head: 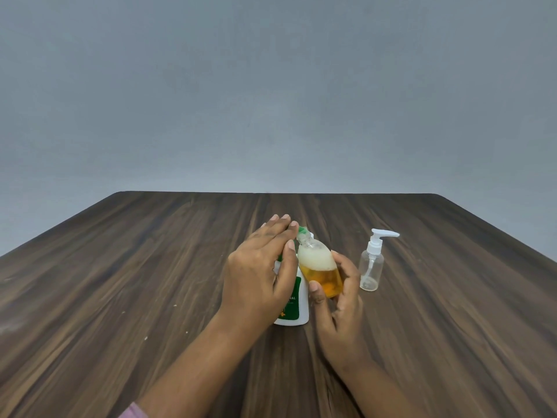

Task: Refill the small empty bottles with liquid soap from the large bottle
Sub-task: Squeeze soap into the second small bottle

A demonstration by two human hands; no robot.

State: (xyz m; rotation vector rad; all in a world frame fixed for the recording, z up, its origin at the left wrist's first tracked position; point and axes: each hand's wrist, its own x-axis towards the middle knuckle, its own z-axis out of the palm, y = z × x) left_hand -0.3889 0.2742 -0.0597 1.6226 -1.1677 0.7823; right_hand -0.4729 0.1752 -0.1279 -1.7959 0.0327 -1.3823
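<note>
A large white bottle (297, 300) with a green label and green pump top stands upright at the table's middle. My left hand (262, 273) lies flat over its pump, fingers straight, hiding most of the bottle. My right hand (337, 294) grips a small clear bottle (321, 267), tilted with its open neck up against the green spout. That bottle holds orange liquid soap below a layer of white foam. A second small clear bottle (371, 267), empty and fitted with a white pump cap, stands upright just to the right.
The dark wooden table (150, 282) reaches to a far edge against a plain grey wall (271, 86). A few pale specks lie on the wood at the left.
</note>
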